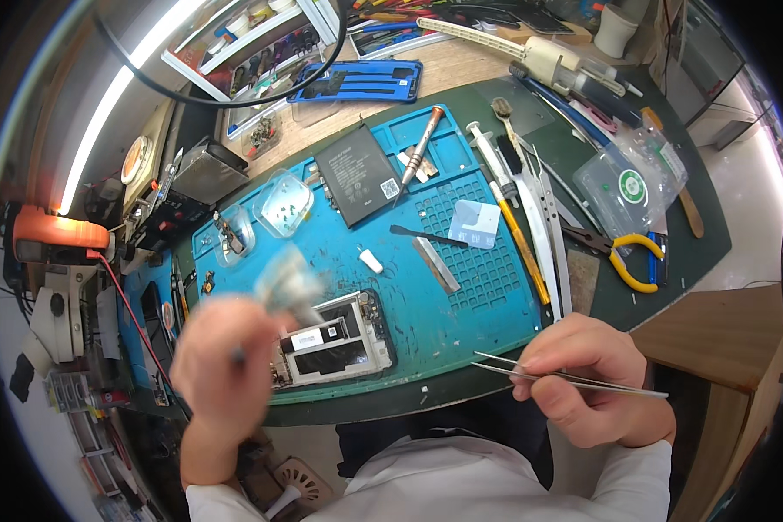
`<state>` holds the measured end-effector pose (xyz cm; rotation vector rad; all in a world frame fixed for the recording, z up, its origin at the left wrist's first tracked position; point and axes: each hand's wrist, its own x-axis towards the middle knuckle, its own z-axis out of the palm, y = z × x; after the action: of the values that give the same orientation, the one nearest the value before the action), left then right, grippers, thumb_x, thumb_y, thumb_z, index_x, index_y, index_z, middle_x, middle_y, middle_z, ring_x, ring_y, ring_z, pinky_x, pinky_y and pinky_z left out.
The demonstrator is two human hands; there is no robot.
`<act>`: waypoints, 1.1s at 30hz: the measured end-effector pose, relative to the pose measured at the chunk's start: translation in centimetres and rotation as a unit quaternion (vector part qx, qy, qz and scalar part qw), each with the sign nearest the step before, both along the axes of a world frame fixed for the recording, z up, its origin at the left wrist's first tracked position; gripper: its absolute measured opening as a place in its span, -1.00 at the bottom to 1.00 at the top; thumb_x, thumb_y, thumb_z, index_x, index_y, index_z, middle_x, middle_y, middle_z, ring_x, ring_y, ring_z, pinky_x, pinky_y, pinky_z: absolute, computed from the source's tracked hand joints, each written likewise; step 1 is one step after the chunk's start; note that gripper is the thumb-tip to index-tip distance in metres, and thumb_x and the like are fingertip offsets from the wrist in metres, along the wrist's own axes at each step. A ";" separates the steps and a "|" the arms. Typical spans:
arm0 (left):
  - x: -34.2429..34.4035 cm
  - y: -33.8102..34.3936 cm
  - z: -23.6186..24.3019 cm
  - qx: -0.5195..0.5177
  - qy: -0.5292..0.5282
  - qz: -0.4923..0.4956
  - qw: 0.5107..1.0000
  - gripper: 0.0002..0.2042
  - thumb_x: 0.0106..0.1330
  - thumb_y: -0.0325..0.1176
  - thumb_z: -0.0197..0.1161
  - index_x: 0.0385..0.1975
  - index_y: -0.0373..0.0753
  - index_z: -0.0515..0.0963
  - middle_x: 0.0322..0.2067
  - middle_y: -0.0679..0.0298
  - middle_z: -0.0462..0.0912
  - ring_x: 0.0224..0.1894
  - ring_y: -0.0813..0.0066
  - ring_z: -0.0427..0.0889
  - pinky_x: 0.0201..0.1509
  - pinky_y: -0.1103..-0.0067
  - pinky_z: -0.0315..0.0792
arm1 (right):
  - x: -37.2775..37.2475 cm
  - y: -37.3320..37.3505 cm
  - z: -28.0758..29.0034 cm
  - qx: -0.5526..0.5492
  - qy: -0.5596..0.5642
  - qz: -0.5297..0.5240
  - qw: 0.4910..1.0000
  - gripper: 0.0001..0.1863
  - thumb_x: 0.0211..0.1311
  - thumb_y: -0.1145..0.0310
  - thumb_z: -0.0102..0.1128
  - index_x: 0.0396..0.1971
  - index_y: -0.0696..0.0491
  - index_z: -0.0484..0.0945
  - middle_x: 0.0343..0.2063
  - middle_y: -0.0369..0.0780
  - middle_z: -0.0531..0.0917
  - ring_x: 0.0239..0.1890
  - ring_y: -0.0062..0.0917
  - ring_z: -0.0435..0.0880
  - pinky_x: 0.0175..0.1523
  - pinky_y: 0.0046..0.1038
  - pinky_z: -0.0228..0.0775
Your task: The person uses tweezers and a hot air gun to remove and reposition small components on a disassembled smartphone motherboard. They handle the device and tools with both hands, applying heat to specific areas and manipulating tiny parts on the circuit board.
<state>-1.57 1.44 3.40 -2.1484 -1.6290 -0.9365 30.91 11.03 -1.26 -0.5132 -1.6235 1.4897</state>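
- Far left: orange-topped device [59, 237] and a white microscope body [52, 317], both bent by the lens rim and partly cut off in shadow.
- My left hand [226, 365] is smeared by motion blur, raised over the mat's left part with the back of the hand towards me. Fingers closed around something pale and greyish [289, 285] sticking up from the grip; too blurred to say what it is. A thin dark stub [237, 355] shows at the knuckles, also unclear.
- Just right of that hand: opened phone [335, 341] lying flat on the blue work mat [461, 313], its left edge hidden behind my fingers.
- Higher on the mat: two clear lidded dishes [283, 204], contents too small to make out; a black battery [358, 174]; a screwdriver [420, 148] lying slantwise beside it.
- Mid-mat: small white piece [371, 261], black spudger [426, 235], flat metal blade [435, 264].
- My right hand [587, 378] rests at the table's near edge, off the mat, thumb and fingers pinched on metal tweezers [531, 370]; tips point left, narrowly parted, carrying nothing visible.
- Right: yellow-handled pliers [631, 261], clear plastic box [626, 187].
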 end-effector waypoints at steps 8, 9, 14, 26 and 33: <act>-1.6 1.3 0.2 -0.188 0.099 0.180 0.961 -0.74 0.36 -0.55 0.43 0.03 -0.28 0.72 -0.16 0.07 0.72 -0.25 0.22 0.71 -0.20 0.45 0.60 | -2.3 4.7 0.0 0.182 -0.093 -0.001 0.979 -0.69 0.13 0.60 0.54 -0.09 0.18 0.74 -0.27 -0.11 0.77 -0.30 -0.33 0.80 -0.24 -0.44 0.63; -1.0 -0.3 0.4 -0.221 0.070 0.138 0.963 -0.66 0.33 -0.47 0.47 0.10 -0.29 0.69 -0.11 0.05 0.70 -0.21 0.20 0.71 -0.17 0.43 0.59 | -3.1 4.9 0.1 0.188 -0.092 0.022 0.978 -0.69 0.16 0.57 0.53 -0.07 0.18 0.71 -0.26 -0.12 0.75 -0.30 -0.28 0.79 -0.23 -0.39 0.65; 3.0 -2.2 -1.1 -0.288 -0.018 0.021 0.957 -0.28 0.15 -0.06 0.58 0.26 -0.39 0.59 0.04 0.08 0.66 0.03 0.06 0.64 0.12 0.25 0.51 | -7.0 5.7 0.6 0.232 -0.100 0.110 0.961 -0.68 0.22 0.53 0.52 -0.03 0.21 0.69 -0.24 -0.09 0.75 -0.28 -0.26 0.79 -0.20 -0.37 0.67; 4.0 -3.3 -4.2 -0.227 0.031 0.037 0.973 -0.22 0.30 0.25 0.34 0.24 -0.38 0.61 0.16 0.12 0.62 0.12 0.15 0.62 0.18 0.28 0.45 | -8.9 5.6 0.0 0.215 -0.134 0.168 0.953 -0.69 0.22 0.54 0.53 -0.03 0.22 0.74 -0.21 -0.07 0.79 -0.28 -0.30 0.82 -0.24 -0.42 0.66; 3.8 -3.3 -4.6 -0.191 0.063 0.041 0.979 -0.34 0.42 0.19 0.24 0.18 -0.34 0.67 0.10 0.20 0.67 0.11 0.30 0.64 0.16 0.36 0.45 | -9.0 5.8 0.3 0.232 -0.166 0.194 0.939 -0.67 0.19 0.54 0.53 -0.03 0.22 0.74 -0.19 -0.07 0.80 -0.26 -0.29 0.83 -0.22 -0.41 0.68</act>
<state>2.20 -1.88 -1.25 -2.3003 -1.9413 -0.4789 21.94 16.81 -0.98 -0.1855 -2.3689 1.2608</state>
